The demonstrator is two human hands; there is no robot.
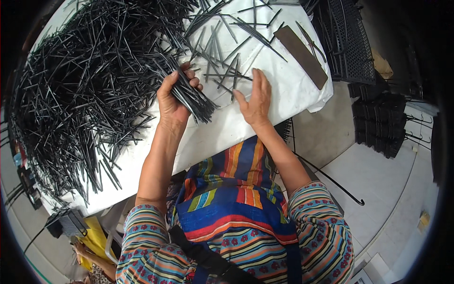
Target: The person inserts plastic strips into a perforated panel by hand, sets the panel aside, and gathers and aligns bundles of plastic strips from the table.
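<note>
My left hand (174, 102) is closed around a bundle of thin black sticks (197, 100), their ends pointing down toward the table's near edge. Right of it, my right hand (257, 102) has its thumb and fingers apart. Its fingertips are close to several loose black sticks (227, 75) lying crossed on the white table cover (288, 102); whether they touch one I cannot tell. A large tangled heap of the same sticks (80, 85) fills the table's left side and reaches up beside my left hand.
On the table's right lies a flat dark brown strip (301, 57), with a pointed dark tool (312, 42) beside it. Black mesh crates (350, 42) and stacked black parts with hooks (378, 120) stand beyond. At lower left, another person's arm (97, 262) is near yellow material (97, 236).
</note>
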